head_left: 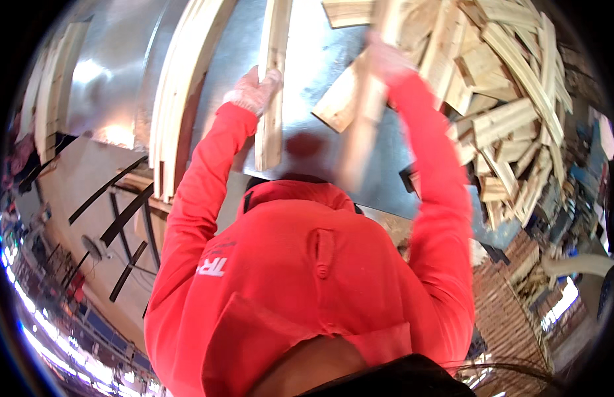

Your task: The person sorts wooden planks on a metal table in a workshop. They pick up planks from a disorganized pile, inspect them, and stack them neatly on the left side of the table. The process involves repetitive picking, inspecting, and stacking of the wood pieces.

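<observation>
My left hand (252, 94), in a pale knit glove, is closed on the left edge of a narrow wooden plank (272, 126). That plank lies lengthwise, pointing away from me, over a shiny metal table (307, 73). My right hand (390, 59), gloved too and smeared by motion, grips a second wooden board (365, 126), which is blurred along with it. Its fingers are partly hidden. Beneath this board, a short wide wood piece (338, 102) rests at a slant on the metal.
Left of my left arm stands a stack of long planks (181, 79), with more planks (59, 79) at the far left. A jumbled heap of wood offcuts (498, 99) covers the table's right side. Dark metal bars (127, 215) stick out at the lower left.
</observation>
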Motion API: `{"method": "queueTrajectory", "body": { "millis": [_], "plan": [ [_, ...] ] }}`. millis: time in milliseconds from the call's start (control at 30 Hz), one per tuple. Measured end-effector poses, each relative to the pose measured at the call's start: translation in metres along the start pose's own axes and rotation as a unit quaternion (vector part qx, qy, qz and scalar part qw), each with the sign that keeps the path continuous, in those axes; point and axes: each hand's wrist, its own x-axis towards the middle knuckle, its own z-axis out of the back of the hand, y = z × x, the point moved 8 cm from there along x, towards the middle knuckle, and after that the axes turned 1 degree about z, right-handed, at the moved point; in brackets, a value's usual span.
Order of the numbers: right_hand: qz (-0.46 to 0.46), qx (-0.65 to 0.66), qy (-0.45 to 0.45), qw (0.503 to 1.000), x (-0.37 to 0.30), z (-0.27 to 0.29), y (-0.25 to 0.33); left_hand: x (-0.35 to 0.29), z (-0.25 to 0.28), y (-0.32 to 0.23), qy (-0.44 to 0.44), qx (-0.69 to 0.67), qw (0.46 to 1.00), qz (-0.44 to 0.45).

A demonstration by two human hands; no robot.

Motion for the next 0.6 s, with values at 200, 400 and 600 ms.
{"method": "queueTrajectory", "body": {
  "millis": [200,400,600],
  "plan": [
    [-0.146,0.012,-0.199,0.969,0.012,-0.045,0.066,0.005,-0.021,0.023,0.001,0.125,0.992,-0.018],
    [-0.45,-0.031,-0.129,0.883,-0.068,-0.041,-0.008,-0.01,0.009,0.008,0.005,0.145,0.989,0.004],
    [-0.045,0.58,-0.171,0.795,-0.099,-0.109,-0.039,-0.034,0.072,0.013,-0.057,0.281,0.958,-0.02]
  ]
}}
